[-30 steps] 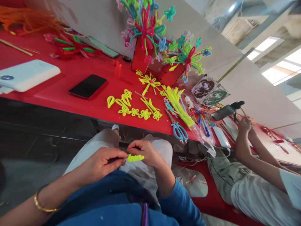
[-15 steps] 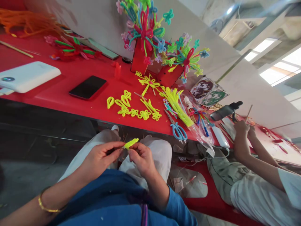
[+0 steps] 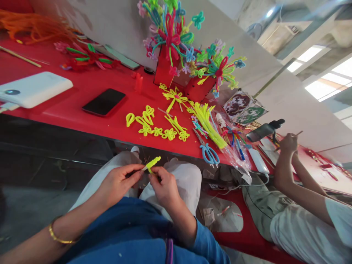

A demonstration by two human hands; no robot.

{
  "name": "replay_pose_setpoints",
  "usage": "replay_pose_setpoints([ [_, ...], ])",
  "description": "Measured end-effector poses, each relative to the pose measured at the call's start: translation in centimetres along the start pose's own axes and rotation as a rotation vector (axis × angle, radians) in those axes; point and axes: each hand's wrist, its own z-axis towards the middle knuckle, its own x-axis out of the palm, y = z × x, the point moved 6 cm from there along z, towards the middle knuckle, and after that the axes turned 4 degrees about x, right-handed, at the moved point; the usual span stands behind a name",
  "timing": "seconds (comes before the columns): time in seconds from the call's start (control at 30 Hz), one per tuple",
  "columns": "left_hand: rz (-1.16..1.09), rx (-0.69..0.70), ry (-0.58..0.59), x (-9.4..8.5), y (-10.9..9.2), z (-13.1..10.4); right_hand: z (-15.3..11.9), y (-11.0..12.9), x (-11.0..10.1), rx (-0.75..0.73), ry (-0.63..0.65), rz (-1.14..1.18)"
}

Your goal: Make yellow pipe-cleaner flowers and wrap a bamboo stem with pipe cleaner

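Above my lap, my left hand (image 3: 121, 183) pinches the pale end of a thin stick-like piece. Bright yellow pipe cleaner (image 3: 153, 162) is coiled around its upper part, which points up and to the right. The thumb and forefinger of my right hand (image 3: 164, 185) are closed on the pipe cleaner's lower end, just beside the coil. On the red table ahead lie yellow pipe-cleaner flowers and loops (image 3: 157, 131). To their right are a bundle of yellow pipe cleaners (image 3: 209, 126) and blue-handled scissors (image 3: 209, 154).
A phone (image 3: 103, 102) and a white power bank (image 3: 35, 90) lie on the red table (image 3: 63, 121) at left. Red boxes of colourful pipe-cleaner flowers (image 3: 170, 38) stand at the back. At right, a co-worker's hands (image 3: 288, 143) hold a thin stick near a dark bottle (image 3: 261, 131).
The coiled pipe cleaner has tilted more upright, and its pale stem and lower end now show between my hands. The co-worker's hands have risen slightly, their stick now lying flatter.
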Motion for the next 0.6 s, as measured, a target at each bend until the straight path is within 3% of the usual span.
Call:
replay_pose_setpoints([
  [0.17, 0.236, 0.171, 0.01, -0.1, 0.0, 0.1, -0.9, 1.7, 0.2, -0.141, 0.091, -0.503],
  [0.33, 0.625, 0.359, 0.214, 1.4, -0.3, -0.4, -0.5, 3.3, -0.8, -0.141, 0.208, -0.789],
  [0.47, 0.682, 0.484, 0.378, 2.1, -0.9, -0.8, 0.8, 3.6, -2.2, -0.112, 0.325, -0.702],
  [0.6, 0.454, 0.489, 0.468, 1.8, -1.5, -1.0, 1.8, 2.2, -2.4, -0.003, 0.466, -0.252],
])
